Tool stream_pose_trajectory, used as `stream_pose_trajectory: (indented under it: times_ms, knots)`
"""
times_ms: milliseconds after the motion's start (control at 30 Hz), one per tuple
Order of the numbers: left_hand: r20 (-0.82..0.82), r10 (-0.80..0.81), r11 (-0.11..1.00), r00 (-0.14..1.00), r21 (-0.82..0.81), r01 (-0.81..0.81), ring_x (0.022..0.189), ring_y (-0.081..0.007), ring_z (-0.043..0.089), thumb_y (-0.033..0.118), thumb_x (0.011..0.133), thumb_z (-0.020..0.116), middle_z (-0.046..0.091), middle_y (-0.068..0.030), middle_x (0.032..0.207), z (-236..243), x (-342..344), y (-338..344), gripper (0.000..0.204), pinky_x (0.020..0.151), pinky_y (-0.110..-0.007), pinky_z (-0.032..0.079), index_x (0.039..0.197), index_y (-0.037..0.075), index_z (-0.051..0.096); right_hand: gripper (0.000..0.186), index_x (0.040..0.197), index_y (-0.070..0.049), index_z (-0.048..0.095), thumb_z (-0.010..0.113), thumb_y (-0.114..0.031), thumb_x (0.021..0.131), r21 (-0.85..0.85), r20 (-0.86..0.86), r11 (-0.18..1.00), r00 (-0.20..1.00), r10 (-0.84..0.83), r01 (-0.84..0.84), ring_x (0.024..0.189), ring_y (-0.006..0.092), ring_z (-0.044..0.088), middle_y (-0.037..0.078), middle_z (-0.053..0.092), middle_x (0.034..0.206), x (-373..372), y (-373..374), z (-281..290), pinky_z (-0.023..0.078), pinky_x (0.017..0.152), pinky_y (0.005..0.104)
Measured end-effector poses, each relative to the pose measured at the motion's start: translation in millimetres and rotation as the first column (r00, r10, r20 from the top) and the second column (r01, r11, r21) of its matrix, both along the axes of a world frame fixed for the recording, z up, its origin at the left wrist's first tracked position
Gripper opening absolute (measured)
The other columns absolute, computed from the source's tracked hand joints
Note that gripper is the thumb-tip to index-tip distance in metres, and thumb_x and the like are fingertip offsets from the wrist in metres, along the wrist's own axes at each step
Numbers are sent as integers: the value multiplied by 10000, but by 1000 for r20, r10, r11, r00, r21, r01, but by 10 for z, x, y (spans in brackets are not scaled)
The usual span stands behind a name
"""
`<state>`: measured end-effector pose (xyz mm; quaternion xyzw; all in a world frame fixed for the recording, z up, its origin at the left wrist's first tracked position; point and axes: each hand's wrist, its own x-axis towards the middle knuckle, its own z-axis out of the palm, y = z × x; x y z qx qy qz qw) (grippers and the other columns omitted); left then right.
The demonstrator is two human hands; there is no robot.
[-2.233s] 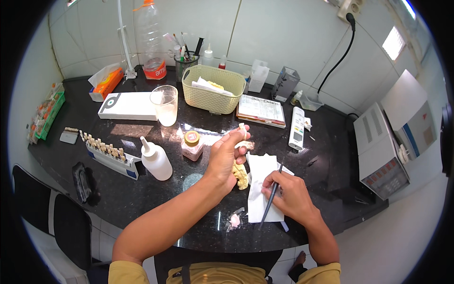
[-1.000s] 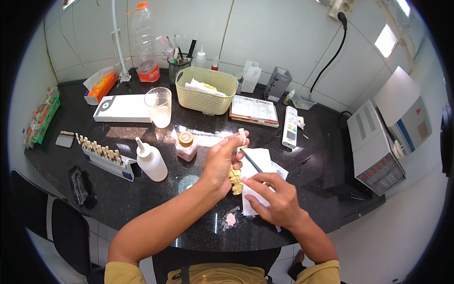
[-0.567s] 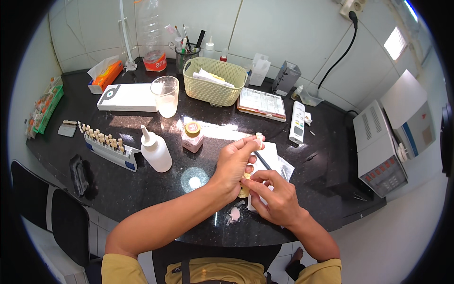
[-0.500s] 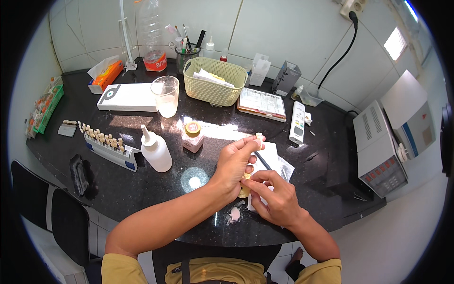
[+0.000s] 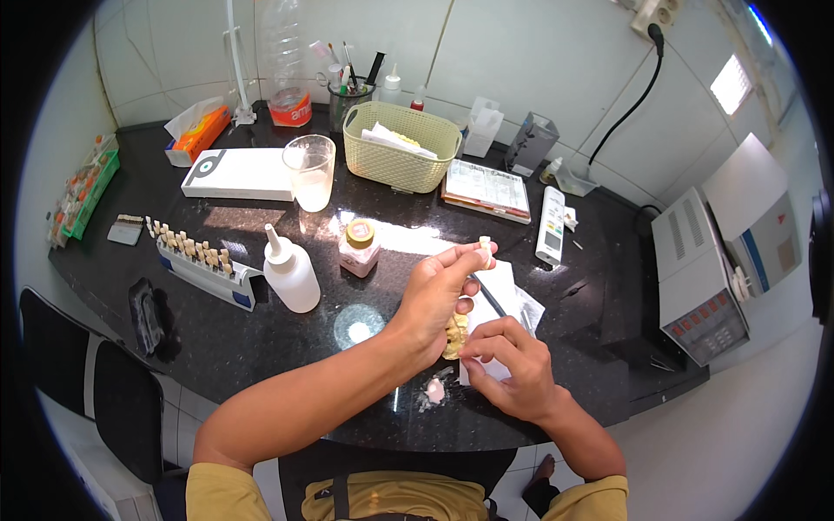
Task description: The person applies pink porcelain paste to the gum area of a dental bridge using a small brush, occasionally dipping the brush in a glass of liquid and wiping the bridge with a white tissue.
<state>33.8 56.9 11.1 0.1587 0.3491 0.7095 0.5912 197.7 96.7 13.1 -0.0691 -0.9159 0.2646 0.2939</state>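
Observation:
My left hand point(image 5: 432, 300) pinches a small white tooth-shaped piece point(image 5: 486, 247) between thumb and forefinger, raised above white paper point(image 5: 499, 280). Just under that hand is a yellow plaster dental cast point(image 5: 454, 339), partly covered by it; I cannot tell whether the palm touches it. At the cast's right edge, my right hand point(image 5: 519, 372) has thumb and fingers drawn together, and what they hold, if anything, is hidden. A dark slender tool point(image 5: 488, 297) lies across the paper. Spilled pink powder point(image 5: 435, 391) is on the black counter nearer me.
A jar of pink powder point(image 5: 358, 252), a white squeeze bottle point(image 5: 293, 276) and a tooth shade guide point(image 5: 204, 271) stand to the left. Behind are a glass point(image 5: 310, 174), a woven basket point(image 5: 395, 161) and a booklet point(image 5: 486, 191). To the right are a remote control point(image 5: 550, 227) and a white machine point(image 5: 695, 260).
My right fingers have drawn slightly back and down from the cast, so more of it shows. The white piece is slightly higher and further right in view. The view itself has shifted a little.

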Motion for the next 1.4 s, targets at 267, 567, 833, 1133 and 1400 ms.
stream_pose_trajectory:
  times_ms: [267,567,833,1133,1400]
  knots:
    - [18,7,1000,1000,10,-7,699,-8,413,207,929,651,582,34,978,-5,-43,3,384,545,-146,335,1253,16,572,289,1043,-106,719,752,-54,760,302,55,951,995,-84,64,544,166,577,1,557,674,14,21,3,455,488,310]
    - [80,32,999,996,-3,-32,689,-17,415,191,927,642,598,21,972,-79,-65,56,339,519,-155,328,1217,21,594,205,1003,-83,708,758,-113,806,290,4,956,999,45,-44,531,163,577,10,574,680,35,33,-2,456,486,306]
    - [106,-7,1000,994,30,4,685,-17,419,205,920,670,590,16,984,-63,-87,50,384,498,-144,334,1239,20,564,160,797,-64,648,795,-127,799,211,-60,974,996,-66,77,493,203,596,45,604,632,61,41,-34,450,460,322]
    - [137,-3,998,991,69,-7,669,-8,441,200,941,654,614,23,953,-263,-223,168,355,492,-141,336,1236,22,570,206,722,-58,595,766,-77,836,376,-151,913,983,-108,158,447,177,556,59,605,602,-160,240,575,417,430,295]
    - [197,-23,997,980,74,9,661,0,426,189,941,651,593,42,931,-326,-251,232,292,492,-139,327,1195,55,598,175,865,-32,633,644,-189,940,521,-117,816,968,-223,251,522,237,586,102,599,622,-1701,970,1123,452,522,359]
